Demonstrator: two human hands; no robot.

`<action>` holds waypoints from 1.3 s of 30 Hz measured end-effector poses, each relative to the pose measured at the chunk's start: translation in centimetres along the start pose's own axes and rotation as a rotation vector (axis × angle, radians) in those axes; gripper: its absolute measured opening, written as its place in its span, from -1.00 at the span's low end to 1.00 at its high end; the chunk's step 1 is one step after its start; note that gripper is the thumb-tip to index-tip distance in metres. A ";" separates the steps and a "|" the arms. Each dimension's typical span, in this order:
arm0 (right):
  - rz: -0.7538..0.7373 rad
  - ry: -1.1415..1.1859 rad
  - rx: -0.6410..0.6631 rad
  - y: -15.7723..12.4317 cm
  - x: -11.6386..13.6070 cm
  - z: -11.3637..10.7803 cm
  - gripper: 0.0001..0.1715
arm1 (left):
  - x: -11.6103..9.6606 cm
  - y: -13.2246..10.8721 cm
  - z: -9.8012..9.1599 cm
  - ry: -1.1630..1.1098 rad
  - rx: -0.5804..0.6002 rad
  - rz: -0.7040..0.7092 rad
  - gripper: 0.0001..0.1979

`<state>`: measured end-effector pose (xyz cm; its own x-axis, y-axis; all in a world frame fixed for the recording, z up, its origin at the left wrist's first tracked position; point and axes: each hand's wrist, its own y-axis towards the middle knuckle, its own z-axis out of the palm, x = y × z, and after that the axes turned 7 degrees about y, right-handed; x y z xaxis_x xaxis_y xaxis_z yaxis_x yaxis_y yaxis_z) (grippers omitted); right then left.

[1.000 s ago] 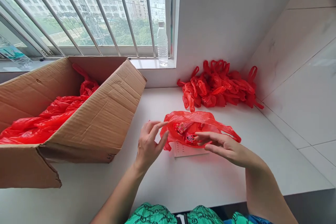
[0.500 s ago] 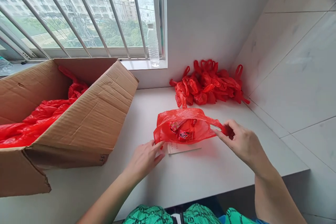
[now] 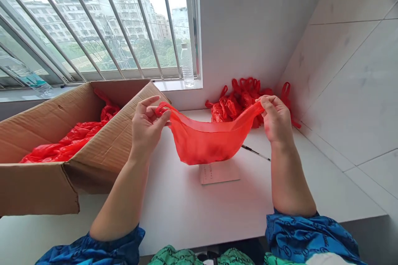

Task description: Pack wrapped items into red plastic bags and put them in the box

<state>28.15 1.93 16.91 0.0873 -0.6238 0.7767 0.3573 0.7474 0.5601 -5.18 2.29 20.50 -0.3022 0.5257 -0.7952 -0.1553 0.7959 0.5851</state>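
Crumpled red plastic (image 3: pixel 66 143) in cardboard box (image 3: pixel 37 188). Dim lumps (image 3: pixel 214 152) in red bag (image 3: pixel 194 140), too veiled to name. Pinched at opposite ends by left hand (image 3: pixel 147 124) and right hand (image 3: pixel 275 118), above counter (image 3: pixel 186 215); stretched lengthwise left-to-right, mouth upward.

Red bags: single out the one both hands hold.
The red bag spread between the left hand and right hand; the bunched bags lie piled by the wall, held by neither.

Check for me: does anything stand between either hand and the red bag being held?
Nothing visible does: the left hand and right hand each hold an upper end of the red bag directly. The printed paper and pen lie on the table, not between.
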 end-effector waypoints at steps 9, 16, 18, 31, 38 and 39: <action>0.123 0.164 0.168 -2.0 0.1 2.0 -0.64 | 0.6 0.3 2.7 -0.190 -0.084 -0.041 -0.72; 0.071 -0.063 0.491 -5.7 1.0 7.0 -0.26 | -2.8 -2.8 7.0 -0.119 0.331 0.066 -0.81; -0.025 -0.127 0.490 -6.3 0.6 7.9 -0.41 | -3.7 -3.6 7.4 0.025 0.474 0.243 -0.86; 0.424 0.118 0.604 -4.8 -0.5 6.2 -0.55 | 3.7 -4.8 7.3 -0.410 0.898 -0.333 -0.42; -0.005 -0.377 0.661 -5.7 -0.9 6.3 -0.79 | 3.2 -4.2 6.0 -0.426 0.812 -0.492 -0.50; -0.101 -0.453 0.621 -6.0 -1.2 6.6 -0.85 | 3.1 -4.2 5.9 -0.401 0.812 -0.501 -0.52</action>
<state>19.74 -0.28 14.48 -0.3544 -0.6418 0.6801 -0.2556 0.7660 0.5898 0.13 2.33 14.61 -0.0189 0.0212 -0.9996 0.5492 0.8356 0.0073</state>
